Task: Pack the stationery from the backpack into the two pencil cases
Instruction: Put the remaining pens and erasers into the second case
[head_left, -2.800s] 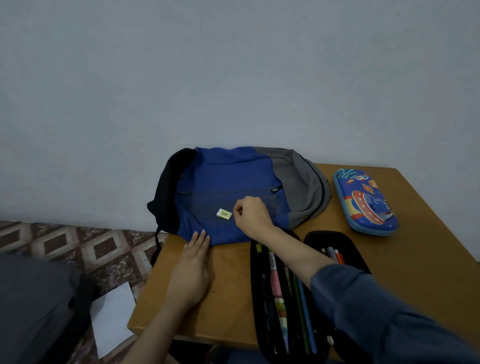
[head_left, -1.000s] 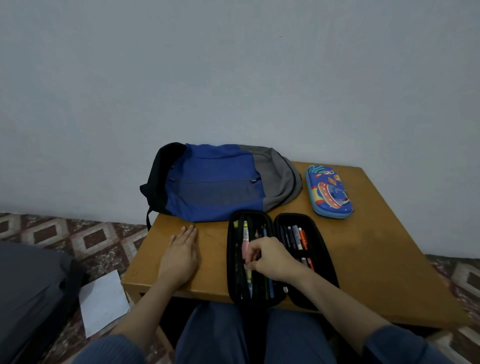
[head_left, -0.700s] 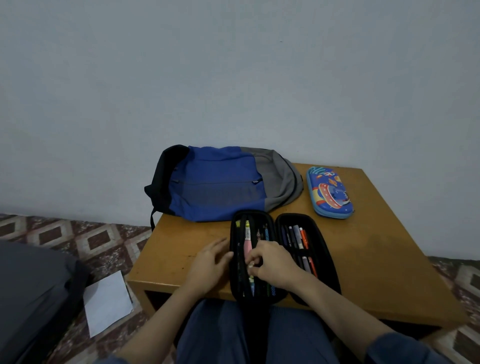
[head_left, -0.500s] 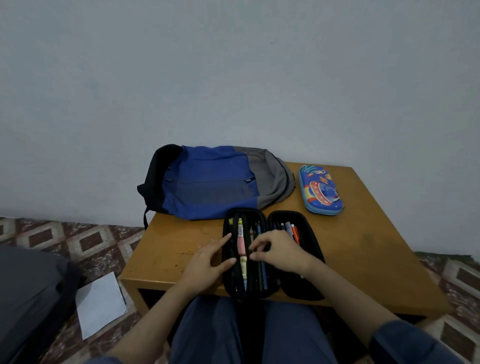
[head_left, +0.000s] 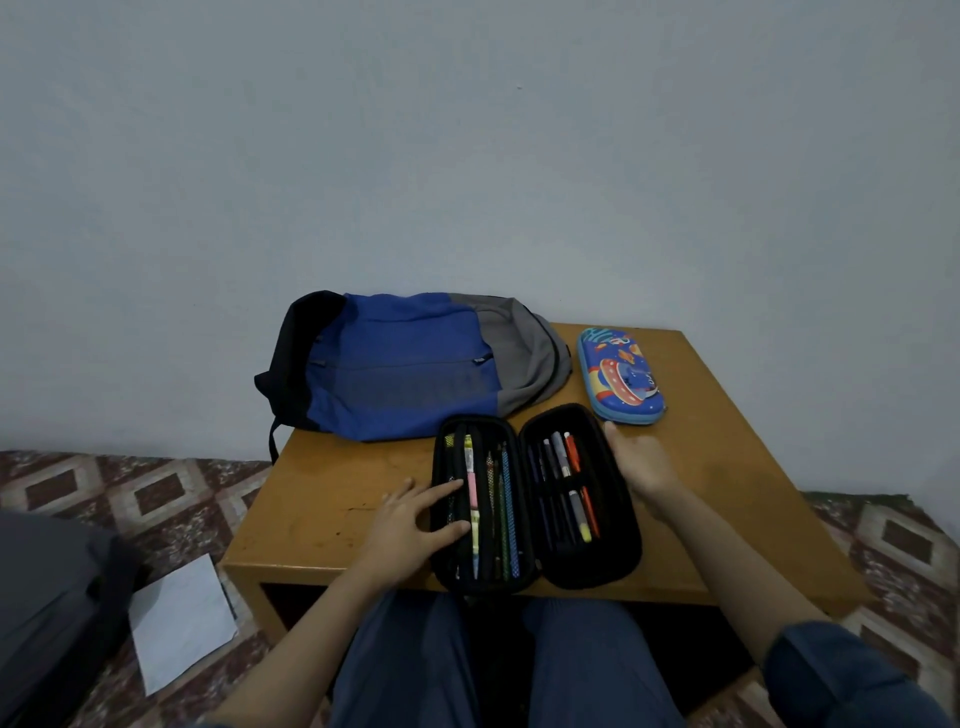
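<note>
A plain, pale blue-grey wall (head_left: 467, 156) rises behind a low orange-brown wooden table (head_left: 727, 467) that stands on a floor (head_left: 130, 488) tiled in brown and cream diamonds, where a white sheet of paper (head_left: 182, 618) lies beside a dark grey bulk (head_left: 47, 597) in dim, even light.

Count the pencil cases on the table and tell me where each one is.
2. The black pencil case lies open at the table's near edge, in front of the backpack; the blue printed pencil case lies closed beside the backpack's right side. No others visible.
</note>
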